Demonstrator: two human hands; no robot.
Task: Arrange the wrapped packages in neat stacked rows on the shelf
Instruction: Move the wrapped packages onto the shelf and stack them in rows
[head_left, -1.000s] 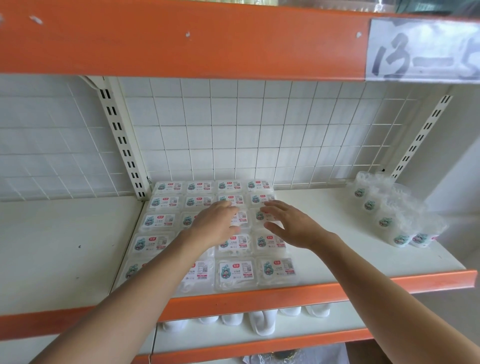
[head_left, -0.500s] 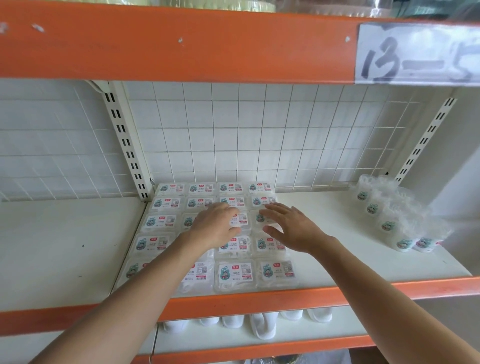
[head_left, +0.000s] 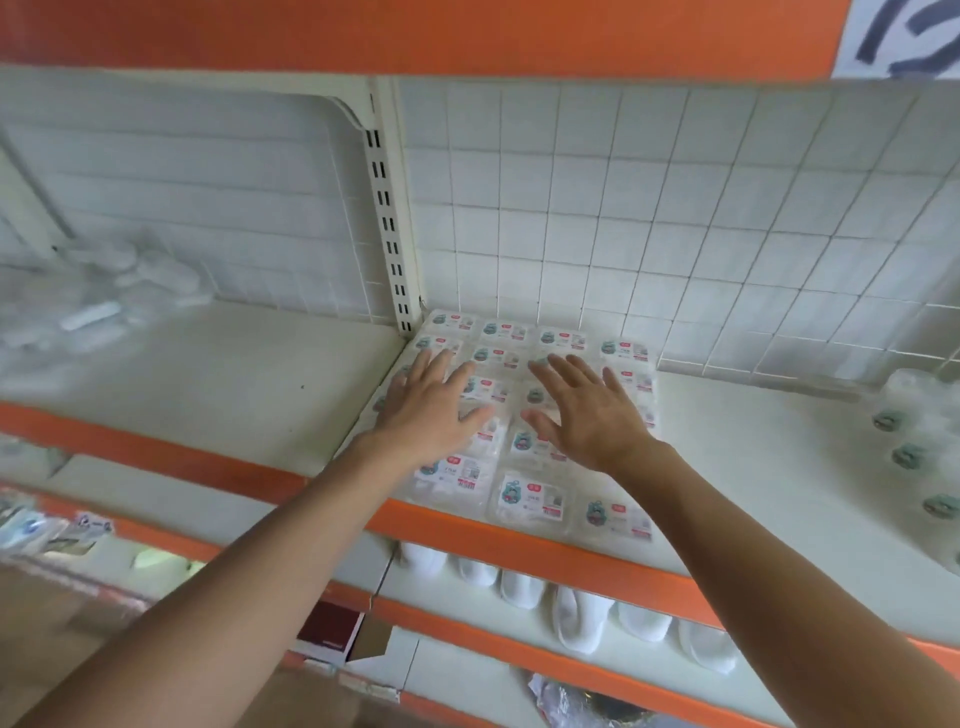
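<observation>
Clear wrapped packages (head_left: 530, 501) with teal and red labels lie flat in several rows on the white shelf (head_left: 753, 457), from the back grid to the orange front lip. My left hand (head_left: 434, 413) hovers flat over the left columns, fingers spread, holding nothing. Beside it my right hand (head_left: 587, 413) is spread the same way over the middle and right columns. Both palms face down close to the packages; whether they touch is unclear. The packages under the hands are hidden.
A slotted upright (head_left: 387, 208) divides the bays. More wrapped goods (head_left: 914, 457) sit at the shelf's right end, and blurred clear items (head_left: 104, 301) lie in the left bay. White slippers (head_left: 576, 618) line the shelf below. An orange beam (head_left: 415, 36) runs overhead.
The view has swung left and tilted. Both hands have opened wider and lifted slightly, the left one shifting toward the left columns of packages.
</observation>
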